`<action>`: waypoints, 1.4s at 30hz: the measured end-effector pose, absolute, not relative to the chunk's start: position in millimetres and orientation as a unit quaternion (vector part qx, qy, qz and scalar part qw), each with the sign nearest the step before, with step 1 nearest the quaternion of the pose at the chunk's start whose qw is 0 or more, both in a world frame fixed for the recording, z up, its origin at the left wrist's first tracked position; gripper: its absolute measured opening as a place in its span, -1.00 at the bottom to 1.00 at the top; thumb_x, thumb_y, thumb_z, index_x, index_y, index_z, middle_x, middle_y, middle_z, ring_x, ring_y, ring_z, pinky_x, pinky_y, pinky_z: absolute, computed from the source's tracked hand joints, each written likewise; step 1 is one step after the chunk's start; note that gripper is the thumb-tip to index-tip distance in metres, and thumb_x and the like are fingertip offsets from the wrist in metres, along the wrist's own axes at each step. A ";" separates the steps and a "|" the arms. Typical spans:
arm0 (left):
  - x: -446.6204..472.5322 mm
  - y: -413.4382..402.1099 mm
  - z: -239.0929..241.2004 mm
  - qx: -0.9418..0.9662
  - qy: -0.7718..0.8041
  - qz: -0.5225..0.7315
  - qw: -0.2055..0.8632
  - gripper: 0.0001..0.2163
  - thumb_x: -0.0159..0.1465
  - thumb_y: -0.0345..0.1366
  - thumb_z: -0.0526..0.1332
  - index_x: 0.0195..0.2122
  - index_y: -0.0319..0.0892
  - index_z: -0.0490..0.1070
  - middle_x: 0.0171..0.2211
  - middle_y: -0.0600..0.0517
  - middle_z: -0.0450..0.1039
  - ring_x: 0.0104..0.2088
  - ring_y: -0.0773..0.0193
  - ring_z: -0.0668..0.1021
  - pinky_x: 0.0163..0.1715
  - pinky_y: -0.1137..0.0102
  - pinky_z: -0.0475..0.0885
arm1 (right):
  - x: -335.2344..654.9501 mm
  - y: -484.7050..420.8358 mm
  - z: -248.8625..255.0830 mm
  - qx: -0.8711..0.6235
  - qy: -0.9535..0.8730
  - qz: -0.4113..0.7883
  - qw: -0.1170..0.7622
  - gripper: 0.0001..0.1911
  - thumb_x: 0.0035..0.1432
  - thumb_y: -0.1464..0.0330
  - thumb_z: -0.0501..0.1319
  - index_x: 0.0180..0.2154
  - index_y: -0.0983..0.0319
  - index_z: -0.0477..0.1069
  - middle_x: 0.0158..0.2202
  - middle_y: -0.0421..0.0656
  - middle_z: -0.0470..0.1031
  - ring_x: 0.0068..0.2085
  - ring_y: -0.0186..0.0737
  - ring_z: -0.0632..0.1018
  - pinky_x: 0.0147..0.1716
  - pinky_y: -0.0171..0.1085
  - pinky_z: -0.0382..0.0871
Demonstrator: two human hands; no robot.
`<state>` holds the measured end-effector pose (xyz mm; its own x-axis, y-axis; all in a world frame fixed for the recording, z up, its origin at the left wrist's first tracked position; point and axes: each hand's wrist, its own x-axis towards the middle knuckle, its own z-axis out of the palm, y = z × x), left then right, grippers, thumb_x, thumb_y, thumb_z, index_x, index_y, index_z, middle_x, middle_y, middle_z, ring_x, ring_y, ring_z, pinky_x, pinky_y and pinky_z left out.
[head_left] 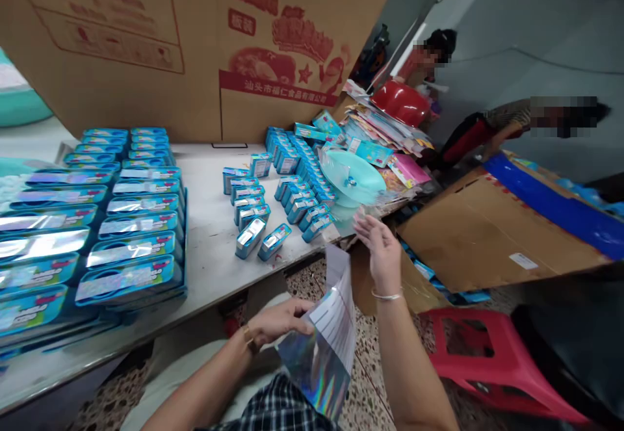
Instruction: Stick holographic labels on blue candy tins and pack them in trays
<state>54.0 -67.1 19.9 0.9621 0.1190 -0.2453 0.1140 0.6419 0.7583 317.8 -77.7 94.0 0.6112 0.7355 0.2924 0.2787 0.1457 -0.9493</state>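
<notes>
Left grip on sheet, “板装” on carton

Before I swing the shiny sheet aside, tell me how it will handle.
The shiny sheet is probably floppy, since it bends in the left hand. It seems light: one hand supports it. Its glossy face may prove slippery.

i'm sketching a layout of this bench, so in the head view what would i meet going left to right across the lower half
Large block of blue boxes, left hand, shiny sheet, right hand, pink stool.
</notes>
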 end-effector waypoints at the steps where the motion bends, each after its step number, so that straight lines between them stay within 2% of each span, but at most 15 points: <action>1: 51.5 -64.1 22.9 0.426 0.119 0.007 0.897 -0.68 -0.06 -0.25 0.44 -0.26 -0.23 0.58 -0.34 0.09 0.53 -0.37 0.31 0.47 -0.29 0.47 0.33 | 326.9 -94.9 97.8 -0.622 -0.376 0.180 0.663 -0.46 0.24 0.00 0.18 0.07 0.24 0.41 -0.01 0.04 0.55 -0.02 -0.08 0.60 0.08 0.02 0.40; 4: 43.4 -57.4 28.6 0.429 0.093 0.037 0.898 -0.66 0.00 -0.27 0.43 -0.18 -0.23 0.60 -0.30 0.06 0.55 -0.30 0.28 0.49 -0.19 0.45 0.34 | 348.0 -149.5 81.6 -0.676 -0.285 0.193 0.652 -0.44 0.17 -0.06 0.23 0.02 0.20 0.45 -0.03 0.03 0.57 -0.03 -0.08 0.61 0.03 0.00 0.43; 7: 31.1 -52.7 31.4 0.416 0.108 0.050 0.902 -0.69 -0.01 -0.25 0.44 -0.23 -0.26 0.60 -0.35 0.05 0.53 -0.35 0.30 0.48 -0.26 0.47 0.33 | 345.3 -204.0 31.7 -0.765 -0.226 0.287 0.531 -0.31 0.12 -0.16 0.20 0.08 0.17 0.42 0.05 0.12 0.53 0.03 0.04 0.58 -0.07 0.07 0.46; 9: 20.6 -50.0 33.8 0.409 0.128 0.050 0.902 -0.68 -0.01 -0.24 0.44 -0.23 -0.26 0.59 -0.35 0.04 0.52 -0.38 0.31 0.47 -0.30 0.48 0.32 | 325.6 -233.6 -4.9 -0.769 -0.203 0.377 0.475 -0.24 0.19 -0.23 0.03 0.13 0.19 0.38 0.01 0.17 0.55 -0.02 0.09 0.61 -0.16 0.13 0.47; 13: 1.0 -44.3 44.4 0.481 0.135 0.028 0.866 -0.72 0.04 -0.19 0.42 -0.29 -0.27 0.59 -0.41 0.05 0.46 -0.41 0.34 0.40 -0.36 0.49 0.30 | 274.6 -257.2 -38.2 -0.647 -0.195 0.543 0.498 -0.12 0.24 -0.25 -0.29 0.12 0.18 0.41 -0.07 0.12 0.59 -0.09 0.07 0.63 -0.14 0.11 0.48; 16: -7.6 -41.5 57.9 0.589 0.097 -0.030 0.802 -0.77 0.13 -0.15 0.36 -0.41 -0.25 0.58 -0.46 0.07 0.40 -0.43 0.36 0.35 -0.36 0.50 0.30 | 270.0 -248.2 -15.1 -0.624 -0.228 0.467 0.584 -0.03 0.20 -0.27 -0.38 0.10 0.22 0.43 -0.08 0.10 0.59 -0.07 0.07 0.61 -0.12 0.03 0.49; 18: -10.6 -42.8 67.4 0.649 0.071 -0.067 0.755 -0.78 0.20 -0.16 0.30 -0.40 -0.22 0.58 -0.42 0.06 0.43 -0.37 0.31 0.41 -0.27 0.48 0.36 | 286.6 -240.8 15.1 -0.627 -0.242 0.384 0.633 -0.02 0.17 -0.30 -0.33 0.12 0.24 0.39 -0.08 0.09 0.58 -0.12 0.07 0.61 -0.17 -0.01 0.50; 22: -14.9 -55.0 77.6 0.757 0.099 -0.069 0.643 -0.75 0.27 -0.22 0.24 -0.06 -0.10 0.58 -0.16 0.02 0.56 0.00 0.11 0.47 0.12 0.31 0.32 | 320.0 -233.5 80.1 -0.616 -0.281 0.311 0.667 -0.10 0.04 -0.34 0.02 0.07 0.23 0.44 -0.19 0.02 0.60 -0.26 0.01 0.60 -0.28 -0.12 0.50; 25: -17.0 -66.4 77.2 0.806 0.138 -0.015 0.575 -0.70 0.23 -0.24 0.26 -0.01 -0.02 0.58 -0.05 0.02 0.58 0.05 0.03 0.48 0.16 0.26 0.32 | 319.9 -227.5 115.2 -0.597 -0.303 0.317 0.672 -0.19 -0.06 -0.26 0.25 -0.03 0.24 0.51 -0.22 -0.01 0.62 -0.29 -0.02 0.59 -0.33 -0.17 0.47; 28: -17.0 -72.5 78.2 0.827 0.128 0.032 0.547 -0.75 0.18 -0.29 0.26 -0.14 0.01 0.65 -0.12 0.02 0.61 -0.06 0.01 0.53 0.12 0.29 0.38 | 310.0 -221.9 133.0 -0.602 -0.295 0.325 0.667 -0.44 -0.07 -0.02 0.42 -0.15 0.25 0.55 -0.32 -0.08 0.62 -0.41 -0.14 0.56 -0.45 -0.28 0.41; 31: -16.1 -71.8 83.3 0.823 0.166 0.042 0.541 -0.73 0.17 -0.31 0.25 -0.11 0.00 0.63 -0.13 0.02 0.60 -0.11 0.06 0.52 0.10 0.28 0.39 | 306.5 -220.2 138.4 -0.594 -0.282 0.260 0.707 -0.63 -0.03 0.15 0.46 -0.22 0.22 0.56 -0.37 -0.16 0.62 -0.43 -0.24 0.53 -0.43 -0.33 0.40; 35: -11.3 -69.2 90.4 0.769 0.190 0.037 0.610 -0.73 0.25 -0.25 0.25 -0.03 -0.11 0.55 -0.20 0.00 0.56 -0.28 0.22 0.50 -0.16 0.37 0.49 | 310.1 -220.0 140.9 -0.571 -0.277 0.123 0.763 -0.68 0.01 0.20 0.44 -0.20 0.21 0.56 -0.26 -0.15 0.63 -0.30 -0.24 0.56 -0.27 -0.30 0.45; 38: -3.0 -70.9 94.1 0.714 0.172 0.041 0.678 -0.72 0.25 -0.19 0.29 -0.06 -0.17 0.53 -0.32 0.03 0.52 -0.43 0.35 0.43 -0.44 0.52 0.42 | 312.4 -216.2 145.0 -0.571 -0.259 0.054 0.777 -0.69 0.05 0.22 0.41 -0.16 0.20 0.54 -0.18 -0.14 0.62 -0.21 -0.23 0.57 -0.14 -0.25 0.45; 40: 3.3 -73.2 97.0 0.696 0.176 0.043 0.695 -0.76 0.24 -0.15 0.31 -0.22 -0.22 0.56 -0.49 0.10 0.42 -0.55 0.42 0.33 -0.57 0.57 0.30 | 315.5 -211.9 146.6 -0.576 -0.240 0.037 0.781 -0.68 0.06 0.23 0.39 -0.14 0.20 0.53 -0.15 -0.15 0.61 -0.17 -0.23 0.57 -0.06 -0.20 0.44; 42: 9.1 -75.1 101.6 0.679 0.181 0.043 0.710 -0.69 0.25 -0.07 0.29 -0.40 -0.26 0.54 -0.61 0.14 0.27 -0.61 0.46 0.25 -0.62 0.57 0.21 | 321.9 -208.7 144.3 -0.575 -0.210 0.033 0.790 -0.68 0.03 0.23 0.40 -0.16 0.21 0.53 -0.15 -0.17 0.61 -0.16 -0.25 0.57 -0.02 -0.19 0.43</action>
